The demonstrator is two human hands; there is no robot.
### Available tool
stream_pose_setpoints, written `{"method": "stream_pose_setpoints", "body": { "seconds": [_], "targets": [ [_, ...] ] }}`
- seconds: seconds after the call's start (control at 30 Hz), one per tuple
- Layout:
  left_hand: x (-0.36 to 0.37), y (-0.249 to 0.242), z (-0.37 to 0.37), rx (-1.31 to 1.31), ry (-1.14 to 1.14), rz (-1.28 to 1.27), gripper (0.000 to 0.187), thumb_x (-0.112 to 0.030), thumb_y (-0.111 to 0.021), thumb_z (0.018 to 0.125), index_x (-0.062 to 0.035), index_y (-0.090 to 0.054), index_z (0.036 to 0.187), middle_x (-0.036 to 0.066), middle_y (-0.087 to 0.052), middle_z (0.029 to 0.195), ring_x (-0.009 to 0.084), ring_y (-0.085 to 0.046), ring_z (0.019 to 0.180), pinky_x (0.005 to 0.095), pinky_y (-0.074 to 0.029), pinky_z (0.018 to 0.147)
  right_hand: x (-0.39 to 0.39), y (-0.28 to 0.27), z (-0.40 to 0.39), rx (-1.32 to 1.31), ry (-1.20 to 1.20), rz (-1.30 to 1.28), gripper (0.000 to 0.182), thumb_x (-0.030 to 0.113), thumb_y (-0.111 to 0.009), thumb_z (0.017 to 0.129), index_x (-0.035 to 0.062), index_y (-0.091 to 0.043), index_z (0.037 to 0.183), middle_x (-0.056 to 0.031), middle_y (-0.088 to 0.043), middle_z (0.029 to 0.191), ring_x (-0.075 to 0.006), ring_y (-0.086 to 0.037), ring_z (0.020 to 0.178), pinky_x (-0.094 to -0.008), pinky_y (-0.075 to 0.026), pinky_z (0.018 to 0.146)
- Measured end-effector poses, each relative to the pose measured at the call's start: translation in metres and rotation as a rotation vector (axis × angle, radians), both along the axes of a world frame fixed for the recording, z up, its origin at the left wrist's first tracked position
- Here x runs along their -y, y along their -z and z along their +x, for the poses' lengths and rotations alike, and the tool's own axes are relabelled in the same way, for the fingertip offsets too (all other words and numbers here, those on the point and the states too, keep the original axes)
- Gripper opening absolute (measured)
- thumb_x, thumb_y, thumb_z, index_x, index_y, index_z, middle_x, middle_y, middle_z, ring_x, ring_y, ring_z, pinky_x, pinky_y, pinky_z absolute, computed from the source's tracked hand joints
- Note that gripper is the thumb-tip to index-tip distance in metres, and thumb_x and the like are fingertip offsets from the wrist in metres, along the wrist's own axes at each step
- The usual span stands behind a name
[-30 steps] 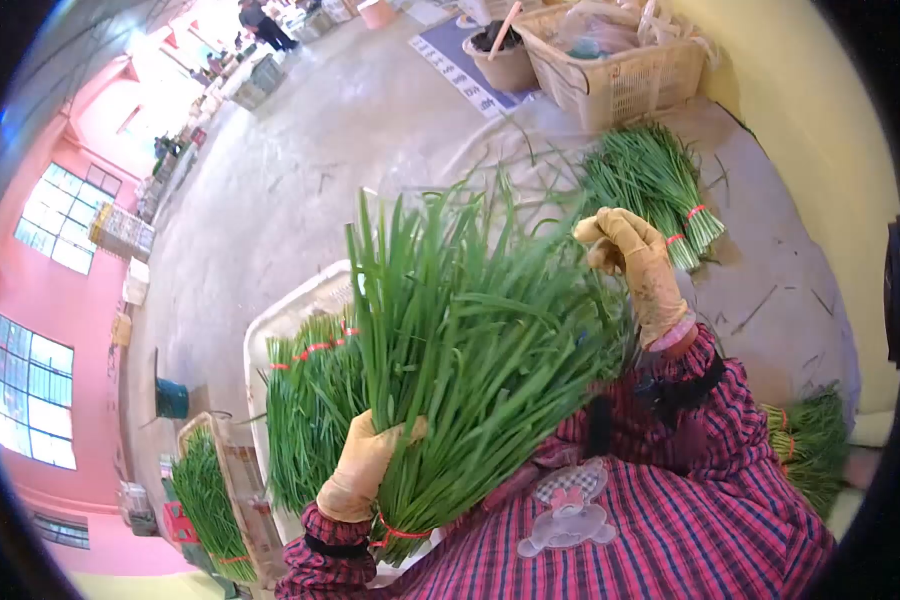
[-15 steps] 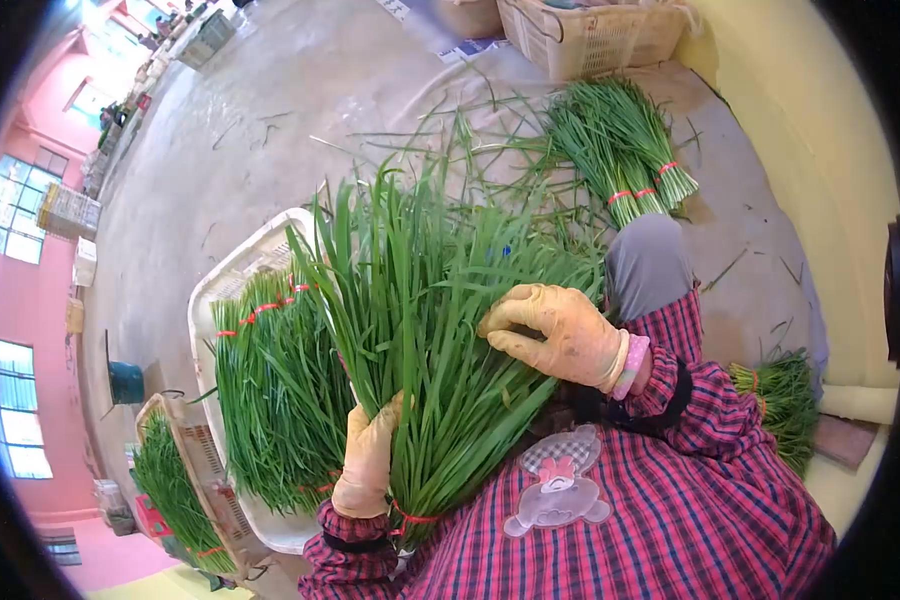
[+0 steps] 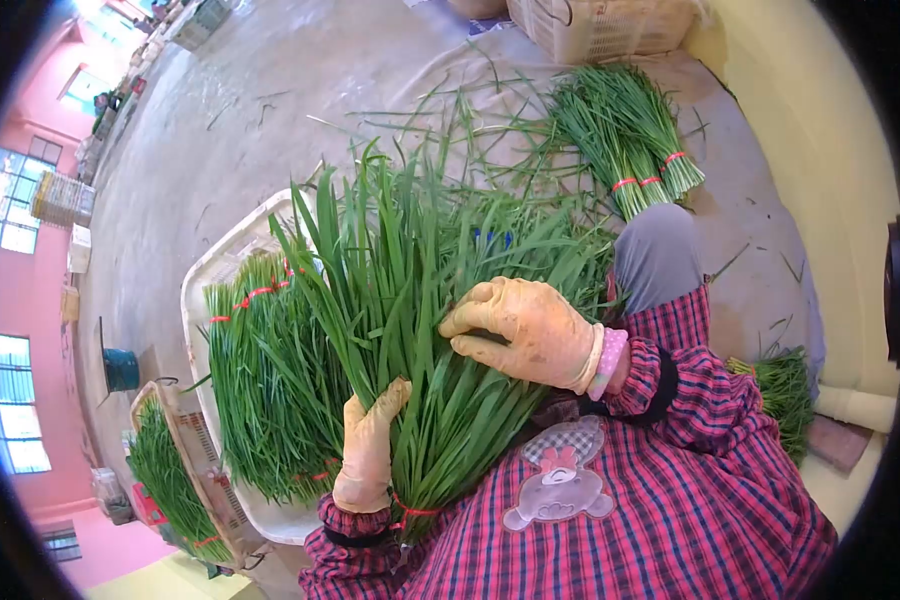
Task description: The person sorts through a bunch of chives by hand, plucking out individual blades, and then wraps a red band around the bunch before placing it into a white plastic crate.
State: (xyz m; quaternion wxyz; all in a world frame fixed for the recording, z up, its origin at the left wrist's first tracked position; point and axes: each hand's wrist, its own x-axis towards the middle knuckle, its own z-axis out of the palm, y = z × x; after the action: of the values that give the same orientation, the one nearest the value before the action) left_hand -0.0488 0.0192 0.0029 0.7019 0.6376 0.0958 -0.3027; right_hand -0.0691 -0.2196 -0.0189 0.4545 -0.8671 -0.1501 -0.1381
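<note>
A large bunch of garlic chives (image 3: 420,370) leans across my lap, leaves fanned upward, with a red band (image 3: 417,511) round its lower end. My gloved left hand (image 3: 370,445) is closed round its left side, thumb up; the other fingers are hidden behind leaves. Over the bunch's right side, my gloved right hand (image 3: 530,335) pinches at the leaves with thumb and fingers; exactly which blades are between the tips is hidden. To the left, a white crate (image 3: 196,290) holds banded chive bunches (image 3: 280,390), close to my left hand.
Several banded bunches (image 3: 630,135) lie beyond my knee, beside scattered loose leaves (image 3: 500,135). A beige basket (image 3: 605,30) stands at the back by the wall. Another crate of chives (image 3: 170,480) is at lower left, and one more bunch (image 3: 782,400) lies at right.
My right hand has moved left and slightly inward over the leaves. My left hand keeps its hold on the bunch, and the view has shifted slightly.
</note>
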Motion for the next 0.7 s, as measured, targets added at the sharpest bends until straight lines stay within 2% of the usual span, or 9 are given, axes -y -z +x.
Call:
{"method": "stream_pose_setpoints", "body": {
  "seconds": [0.13,0.3,0.33,0.43,0.47,0.5,0.57,0.63,0.7],
  "targets": [
    [0.006,-0.004,0.001,-0.048,-0.025,-0.022,0.029,-0.012,-0.065,0.092,0.0005,-0.062,0.119,0.005,-0.068,0.106,0.0134,-0.065,0.088,0.0283,-0.053,0.076,-0.004,-0.007,0.001,-0.061,0.079,0.036,0.022,0.025,-0.067,0.085,0.0093,-0.068,0.1,-0.0087,-0.066,0.087,-0.0289,-0.064,0.08,-0.0401,-0.052,0.075],
    [0.01,-0.009,0.001,-0.076,-0.034,-0.012,0.031,-0.012,-0.065,0.092,-0.0006,-0.062,0.12,0.005,-0.068,0.105,0.0141,-0.065,0.086,0.0286,-0.054,0.076,-0.008,-0.006,0.008,-0.094,0.055,-0.097,0.021,0.028,-0.068,0.084,0.0108,-0.07,0.094,-0.0087,-0.066,0.08,-0.0279,-0.065,0.079,-0.0399,-0.052,0.072],
    [0.009,-0.007,0.0,-0.062,-0.054,0.003,0.031,-0.013,-0.064,0.092,-0.0009,-0.062,0.12,0.005,-0.068,0.104,0.0143,-0.065,0.085,0.0287,-0.054,0.075,-0.007,-0.004,0.01,-0.158,0.056,0.04,0.019,0.026,-0.067,0.083,0.0097,-0.069,0.092,-0.0104,-0.067,0.082,-0.0289,-0.065,0.082,-0.0388,-0.052,0.074],
    [-0.004,0.001,0.003,-0.057,-0.078,0.055,0.031,-0.013,-0.063,0.093,-0.001,-0.061,0.121,0.005,-0.068,0.103,0.0154,-0.065,0.083,0.0297,-0.054,0.074,0.002,0.005,0.014,-0.326,0.165,0.706,0.016,0.018,-0.066,0.091,0.0031,-0.069,0.095,-0.0066,-0.07,0.09,-0.0142,-0.065,0.087,-0.0293,-0.051,0.081],
    [-0.007,0.003,0.001,-0.052,-0.088,0.017,0.03,-0.013,-0.062,0.093,-0.0008,-0.061,0.121,0.007,-0.068,0.104,0.0171,-0.066,0.084,0.0313,-0.055,0.073,0.012,0.003,0.016,-0.288,0.216,0.743,0.017,0.016,-0.065,0.093,0.0009,-0.069,0.098,-0.0042,-0.069,0.092,-0.0097,-0.061,0.09,-0.027,-0.049,0.083],
    [-0.006,0.001,0.002,-0.057,-0.085,0.018,0.03,-0.013,-0.062,0.093,-0.0008,-0.061,0.121,0.007,-0.068,0.104,0.0171,-0.066,0.084,0.0313,-0.055,0.073,0.018,-0.005,0.013,-0.293,0.266,0.866,0.015,0.015,-0.065,0.093,0.0014,-0.069,0.098,-0.0039,-0.069,0.094,-0.0101,-0.061,0.09,-0.027,-0.049,0.083],
    [-0.001,-0.007,0.005,-0.058,-0.041,-0.016,0.03,-0.014,-0.06,0.094,0.0003,-0.061,0.121,0.008,-0.068,0.105,0.0186,-0.067,0.086,0.032,-0.056,0.074,0.031,-0.017,0.002,-0.22,0.283,0.759,0.014,0.014,-0.066,0.092,0.0025,-0.069,0.1,-0.0047,-0.069,0.097,-0.0128,-0.063,0.093,-0.0289,-0.05,0.085],
    [-0.002,-0.006,0.005,-0.066,-0.054,0.003,0.031,-0.014,-0.059,0.094,0.0018,-0.06,0.121,0.009,-0.068,0.107,0.019,-0.068,0.089,0.0317,-0.057,0.075,0.039,-0.009,-0.008,0.008,0.037,0.349,0.014,0.011,-0.068,0.089,0.0041,-0.07,0.1,-0.0061,-0.069,0.099,-0.017,-0.064,0.095,-0.032,-0.051,0.086],
    [-0.004,-0.004,0.004,-0.072,-0.084,0.019,0.032,-0.014,-0.058,0.095,0.0022,-0.059,0.123,0.01,-0.068,0.108,0.0189,-0.068,0.089,0.0315,-0.057,0.075,0.038,-0.009,-0.025,-0.082,-0.079,0.297,0.014,0.011,-0.073,0.084,0.0084,-0.072,0.098,-0.006,-0.068,0.097,-0.0218,-0.065,0.095,-0.0342,-0.051,0.088]
  ]
}}
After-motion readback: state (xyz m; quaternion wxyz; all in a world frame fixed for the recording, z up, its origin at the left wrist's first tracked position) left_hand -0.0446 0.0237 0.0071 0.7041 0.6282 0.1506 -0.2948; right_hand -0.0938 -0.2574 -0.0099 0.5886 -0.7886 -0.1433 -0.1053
